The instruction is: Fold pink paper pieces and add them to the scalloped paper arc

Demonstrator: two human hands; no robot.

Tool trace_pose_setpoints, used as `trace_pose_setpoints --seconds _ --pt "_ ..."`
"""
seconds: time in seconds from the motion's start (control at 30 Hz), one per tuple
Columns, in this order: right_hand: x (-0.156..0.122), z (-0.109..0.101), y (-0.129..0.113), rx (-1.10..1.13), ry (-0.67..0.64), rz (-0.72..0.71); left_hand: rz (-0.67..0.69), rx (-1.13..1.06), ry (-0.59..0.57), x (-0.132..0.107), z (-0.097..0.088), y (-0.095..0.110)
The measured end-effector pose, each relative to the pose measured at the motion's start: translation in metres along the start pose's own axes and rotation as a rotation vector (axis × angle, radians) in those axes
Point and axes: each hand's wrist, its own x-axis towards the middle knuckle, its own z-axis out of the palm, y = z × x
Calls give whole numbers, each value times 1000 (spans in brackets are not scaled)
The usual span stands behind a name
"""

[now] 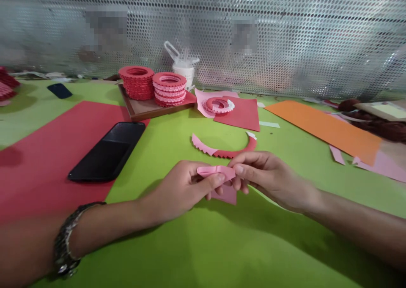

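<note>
Both hands meet over the green table (pixel 203 245) and pinch one small folded piece of pink paper (pixel 218 182). My left hand (pixel 184 190), with a metal watch on the wrist, grips the paper's left end between thumb and fingers. My right hand (pixel 269 178) pinches its right end, fingers curled. Just beyond the hands lies a curved strip of folded red and pink paper (pixel 226 150) with a toothed edge.
A black phone (pixel 109 150) rests on a red sheet (pixel 47 152) at the left. Farther back, a brown tray (pixel 149 108) carries two stacks of red paper rings (pixel 152 85). Another ring (pixel 218 105) lies on red paper. An orange sheet (pixel 326 127) is at the right. A perforated metal screen stands behind.
</note>
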Motion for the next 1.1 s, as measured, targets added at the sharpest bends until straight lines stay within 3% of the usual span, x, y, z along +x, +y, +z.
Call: trace_pose_setpoints --seconds 0.37,0.57,0.8,1.1 --pt "-1 3 -4 -160 25 7 4 24 21 -1 1 1" --pt "-3 9 -8 -366 86 -20 4 -3 0 -2 2 2" --pt "-7 18 -7 -615 201 -140 -27 -22 -20 -1 3 -2" --pt "-10 18 -7 -779 243 -279 -45 -201 -34 1 4 2"
